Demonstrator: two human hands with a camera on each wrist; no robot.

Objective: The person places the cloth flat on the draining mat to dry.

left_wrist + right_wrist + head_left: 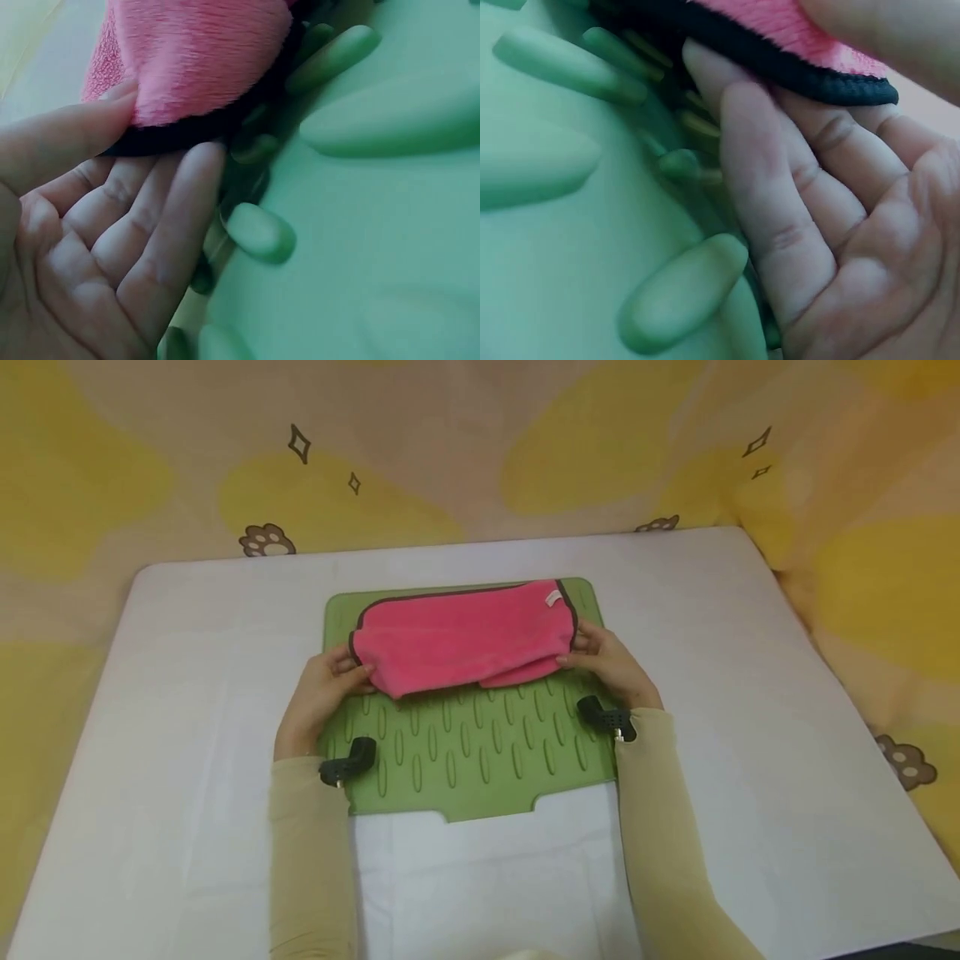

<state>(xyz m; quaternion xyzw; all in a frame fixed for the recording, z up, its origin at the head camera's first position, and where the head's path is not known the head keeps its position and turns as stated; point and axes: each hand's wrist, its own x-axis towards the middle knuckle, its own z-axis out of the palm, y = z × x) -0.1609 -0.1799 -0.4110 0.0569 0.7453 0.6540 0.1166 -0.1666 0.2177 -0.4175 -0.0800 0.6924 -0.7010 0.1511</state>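
Head view: our left hand (318,693) and right hand (611,664) pinch ends of pink cloth (465,639), thumbs above, fingers partly bent beneath; cloth spans between them, over green mat (468,781). We judge layers could slip apart if either grip slackens.

This looked like a screened-off tabletop spot, whether in a home or studio unclear: a white table (202,693) backed by a yellow drape (450,452) bore out the setting, paw prints (262,535) patterning the drape.
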